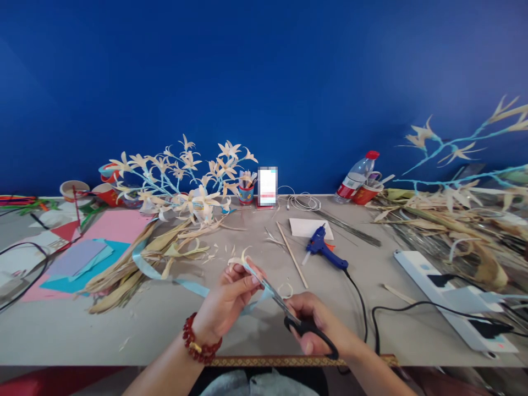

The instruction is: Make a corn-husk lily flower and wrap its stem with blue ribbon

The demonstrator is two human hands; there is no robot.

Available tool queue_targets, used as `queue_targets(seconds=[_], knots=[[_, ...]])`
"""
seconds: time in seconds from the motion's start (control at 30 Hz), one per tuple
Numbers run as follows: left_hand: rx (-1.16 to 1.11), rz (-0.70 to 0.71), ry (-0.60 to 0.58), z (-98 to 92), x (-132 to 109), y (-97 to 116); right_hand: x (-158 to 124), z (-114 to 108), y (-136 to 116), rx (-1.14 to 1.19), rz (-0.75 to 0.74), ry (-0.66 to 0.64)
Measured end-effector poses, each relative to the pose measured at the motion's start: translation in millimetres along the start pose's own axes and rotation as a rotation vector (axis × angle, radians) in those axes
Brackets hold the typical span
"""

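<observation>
Between the thumb and fingers of my left hand is a small pale husk flower on a light-blue stem. A light-blue ribbon trails from it to the left and also hangs beneath the hand. My right hand is closed around the black handles of the scissors. Their blades point up and left, touching or nearly touching the blue-wrapped stem at my left fingertips. Whether the blades grip the ribbon cannot be made out.
Husk flower branches stand behind dried husks. A blue glue gun, wooden stick and white card lie ahead. Rightward are a power strip, black cables and a bottle. Colored paper lies left.
</observation>
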State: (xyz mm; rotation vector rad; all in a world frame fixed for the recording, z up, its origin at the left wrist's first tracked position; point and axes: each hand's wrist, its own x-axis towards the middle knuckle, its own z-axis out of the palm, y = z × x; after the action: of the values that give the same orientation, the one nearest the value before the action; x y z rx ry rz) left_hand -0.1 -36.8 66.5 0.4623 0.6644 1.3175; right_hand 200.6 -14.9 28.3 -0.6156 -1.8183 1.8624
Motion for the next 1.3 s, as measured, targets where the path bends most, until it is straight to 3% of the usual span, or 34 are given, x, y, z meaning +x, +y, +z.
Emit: queue_targets(seconds=[0.3, 0.63, 0.8, 1.1, 1.3], knots=[[-0.115, -0.061, 0.004, -2.1, 0.2, -4.0, 1.6, -0.1, 10.6, 0.16, 0.022, -0.034], [-0.118, -0.058, 0.009, -2.8, 1.1, -5.9, 5.3, 3.3, 4.5, -0.024, -0.089, 0.082], [-0.114, -0.04, 0.001, -4.8, 1.7, -6.0, 4.5, 5.7, 5.9, -0.07, -0.075, 0.136], [-0.08, -0.009, 0.011, -3.5, 1.3, -4.5, 0.1, 6.7, -4.8, 0.048, 0.029, -0.029], [-0.09, 0.041, 0.017, -5.2, 3.4, -1.5, -5.1, 4.7, 6.2, 0.062, 0.041, -0.029]])
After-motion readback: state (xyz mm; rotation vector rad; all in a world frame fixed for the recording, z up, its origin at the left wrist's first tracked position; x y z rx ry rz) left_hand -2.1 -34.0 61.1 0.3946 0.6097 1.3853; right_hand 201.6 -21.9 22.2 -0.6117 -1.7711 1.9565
